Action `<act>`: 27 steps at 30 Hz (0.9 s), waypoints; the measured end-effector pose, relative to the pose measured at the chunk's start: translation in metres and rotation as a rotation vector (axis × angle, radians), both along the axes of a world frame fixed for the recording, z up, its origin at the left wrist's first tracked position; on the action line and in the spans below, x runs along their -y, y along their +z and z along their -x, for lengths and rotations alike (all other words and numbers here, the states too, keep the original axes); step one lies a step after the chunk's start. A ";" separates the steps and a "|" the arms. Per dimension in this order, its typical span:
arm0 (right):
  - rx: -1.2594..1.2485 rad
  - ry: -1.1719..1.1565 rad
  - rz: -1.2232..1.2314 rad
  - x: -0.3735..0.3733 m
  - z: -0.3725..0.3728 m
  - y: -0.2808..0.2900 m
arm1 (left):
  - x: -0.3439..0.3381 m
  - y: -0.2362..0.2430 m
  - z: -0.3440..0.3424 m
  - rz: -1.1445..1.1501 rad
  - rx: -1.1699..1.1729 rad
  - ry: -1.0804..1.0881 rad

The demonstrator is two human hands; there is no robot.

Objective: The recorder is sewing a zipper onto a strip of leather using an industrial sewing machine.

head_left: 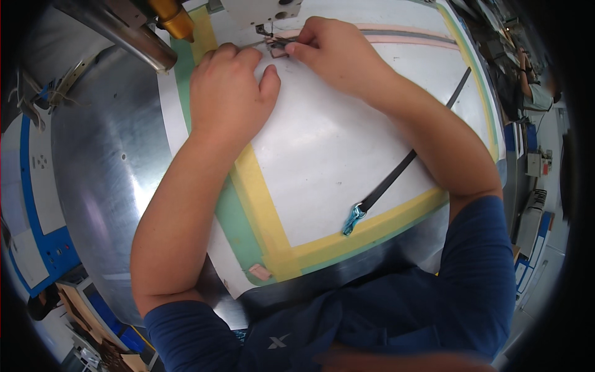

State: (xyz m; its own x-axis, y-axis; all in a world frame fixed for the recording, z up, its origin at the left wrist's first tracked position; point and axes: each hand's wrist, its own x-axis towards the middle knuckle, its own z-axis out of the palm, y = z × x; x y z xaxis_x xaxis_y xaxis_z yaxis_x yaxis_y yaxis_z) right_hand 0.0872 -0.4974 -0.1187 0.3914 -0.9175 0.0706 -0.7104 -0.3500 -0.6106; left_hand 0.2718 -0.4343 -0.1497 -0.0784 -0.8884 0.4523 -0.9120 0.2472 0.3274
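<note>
Under the white sewing machine head (263,11), both my hands work close to the small metal presser foot (277,46). My left hand (230,93) rests palm down on the left of it, thumb spread away and fingertips partly hidden. From the right, my right hand (338,57) pinches thumb and forefinger together at a small dark piece beside the foot, too small to make out. A black strap (396,173) with a shiny blue metal clasp (353,220) lies slantwise on the white sheet (322,155), partly under my right forearm.
Yellow tape (263,201) and a green border (238,239) frame the sheet. Pink and grey strips (403,37) run right from the foot. A metal cylinder (142,43) and a brass-coloured part (173,22) hang at upper left. A small pinkish block (260,271) lies at the near corner.
</note>
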 end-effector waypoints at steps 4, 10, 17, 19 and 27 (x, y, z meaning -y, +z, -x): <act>-0.001 0.002 0.007 -0.005 -0.006 0.000 | 0.000 0.001 0.002 -0.043 -0.007 0.015; 0.006 -0.006 0.052 -0.005 -0.009 -0.006 | 0.000 0.001 -0.001 -0.041 0.007 0.005; 0.009 -0.011 0.083 -0.006 -0.011 -0.006 | 0.002 -0.005 -0.003 0.050 -0.005 -0.019; 0.006 0.004 0.097 -0.005 -0.010 -0.008 | 0.001 -0.004 -0.003 0.048 0.000 -0.015; 0.026 0.026 0.091 -0.009 -0.008 -0.006 | 0.000 -0.004 -0.003 0.030 -0.018 -0.001</act>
State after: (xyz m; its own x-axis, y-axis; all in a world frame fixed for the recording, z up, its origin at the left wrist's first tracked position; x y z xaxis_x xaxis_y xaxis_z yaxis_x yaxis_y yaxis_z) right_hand 0.0950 -0.4881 -0.1249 0.4116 -0.8966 0.1632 -0.6851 -0.4225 -0.5933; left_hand 0.2748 -0.4342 -0.1537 -0.0706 -0.8744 0.4801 -0.9057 0.2579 0.3366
